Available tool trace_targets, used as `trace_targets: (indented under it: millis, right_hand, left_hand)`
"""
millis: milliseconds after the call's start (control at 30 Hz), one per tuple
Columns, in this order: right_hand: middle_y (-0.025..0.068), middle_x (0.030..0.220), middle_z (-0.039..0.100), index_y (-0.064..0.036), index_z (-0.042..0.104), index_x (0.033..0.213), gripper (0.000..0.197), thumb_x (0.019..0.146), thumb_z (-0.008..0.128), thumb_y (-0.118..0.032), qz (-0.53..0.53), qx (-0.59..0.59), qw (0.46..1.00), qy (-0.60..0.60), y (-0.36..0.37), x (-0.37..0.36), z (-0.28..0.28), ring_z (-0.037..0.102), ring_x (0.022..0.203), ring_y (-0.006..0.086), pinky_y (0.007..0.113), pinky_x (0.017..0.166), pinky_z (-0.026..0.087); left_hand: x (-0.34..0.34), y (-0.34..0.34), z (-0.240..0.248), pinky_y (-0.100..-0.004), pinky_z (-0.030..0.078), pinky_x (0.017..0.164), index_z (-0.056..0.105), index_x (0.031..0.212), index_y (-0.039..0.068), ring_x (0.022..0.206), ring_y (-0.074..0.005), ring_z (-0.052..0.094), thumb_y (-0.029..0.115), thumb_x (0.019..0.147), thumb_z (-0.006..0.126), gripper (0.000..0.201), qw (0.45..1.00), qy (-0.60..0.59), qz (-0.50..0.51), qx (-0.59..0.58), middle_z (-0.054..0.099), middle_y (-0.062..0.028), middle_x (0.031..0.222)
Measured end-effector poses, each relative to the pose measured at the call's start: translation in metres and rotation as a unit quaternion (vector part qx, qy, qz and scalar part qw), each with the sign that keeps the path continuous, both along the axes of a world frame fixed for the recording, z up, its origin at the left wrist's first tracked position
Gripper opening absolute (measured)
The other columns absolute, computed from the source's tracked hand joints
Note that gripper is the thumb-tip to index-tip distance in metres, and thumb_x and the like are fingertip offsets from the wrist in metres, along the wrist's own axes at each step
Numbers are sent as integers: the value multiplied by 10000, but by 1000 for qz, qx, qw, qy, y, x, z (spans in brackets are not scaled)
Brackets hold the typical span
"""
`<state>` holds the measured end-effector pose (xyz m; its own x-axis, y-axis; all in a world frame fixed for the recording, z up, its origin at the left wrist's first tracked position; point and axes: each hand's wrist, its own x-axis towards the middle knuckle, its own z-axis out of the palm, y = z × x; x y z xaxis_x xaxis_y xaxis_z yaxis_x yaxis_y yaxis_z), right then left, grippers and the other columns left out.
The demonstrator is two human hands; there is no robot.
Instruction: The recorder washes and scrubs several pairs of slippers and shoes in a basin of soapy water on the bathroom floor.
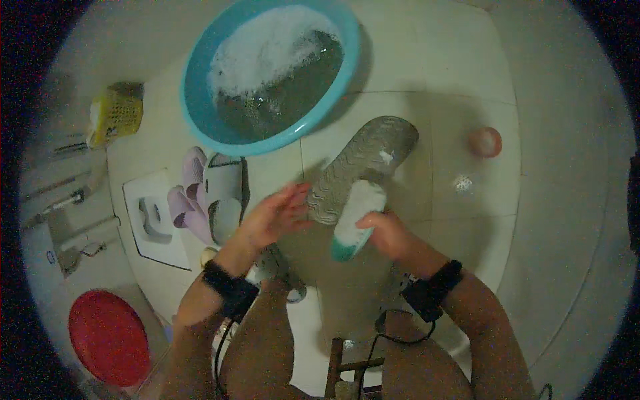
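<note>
Find the grey sole point(363, 157) on the pale tiled floor point(393, 60), tread side up, to the near right of the blue basin point(327, 113). Grasping a white-and-green brush point(355, 210) in the grip of the right hand point(392, 237), at the end of the sole nearer the body; hard to tell whether touching it. Holding nothing in the left hand point(277, 215), with fingers loosely spread just beside the left edge of the sole; cannot tell about contact there.

Could well lose the sole to a skid under pressure, because of wet-looking tiles and no firm hold from the left. Might also drop the brush, if slick with suds. Might knock the basin and slop water, if pushing the sole too hard away from the body. Beware, too, of the black cables point(403, 340) below the wrist straps point(432, 291), liable to snag on a leg or dip into the wet.

See in the basin murky water, partly under thick white foam point(267, 50). Left of the basin, note a yellow basket point(123, 115), too dim inside to name any contents. Right of the basin, note a small pinkish round container point(485, 142); cannot tell what, if anything, to count inside.
</note>
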<state>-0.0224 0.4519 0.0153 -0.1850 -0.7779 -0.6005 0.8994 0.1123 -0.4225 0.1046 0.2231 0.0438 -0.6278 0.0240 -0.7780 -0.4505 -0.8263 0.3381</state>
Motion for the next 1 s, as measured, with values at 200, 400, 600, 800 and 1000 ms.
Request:
trace_targets:
  millis: [200,400,600,800,1000]
  right_hand:
    - [115,1119,543,30,385,1231,518,826,579,-231,192,82,742,638,47,-29,22,537,1015,268,402,873,427]
    - [291,1258,375,-55,236,1384,797,745,672,-246,58,236,597,764,2,-121,-4,384,1183,442,484,972,357]
    - [310,1299,320,-208,159,1431,884,709,668,-186,421,238,524,701,-63,-38,58,460,1111,437,453,885,443]
    - [281,1222,419,-242,261,1401,740,756,623,-220,307,274,486,771,-41,-89,23,548,969,416,477,758,488]
    - [234,1169,453,-199,307,1378,778,701,674,-310,385,215,533,722,-50,-56,42,494,949,436,510,820,405]
  left_hand:
    - [-29,39,-36,-375,491,864,496,1166,5,980,-232,595,129,818,595,382,996,1,31,-89,600,-101,1087]
    - [-37,52,-6,-350,500,831,508,1139,-14,945,-242,605,69,771,595,387,984,109,18,-137,599,-109,1080]
    - [-19,47,4,-325,471,825,567,1074,7,956,-225,591,-6,683,546,392,978,123,-20,-169,596,-105,1080]
    - [-19,54,-5,-358,461,890,532,1115,-35,1000,-263,588,-5,700,541,416,965,210,18,-154,589,-149,1105]
    - [-5,51,-32,-368,463,898,489,1156,-56,1011,-273,585,-15,703,527,457,988,90,119,48,587,-151,1113]
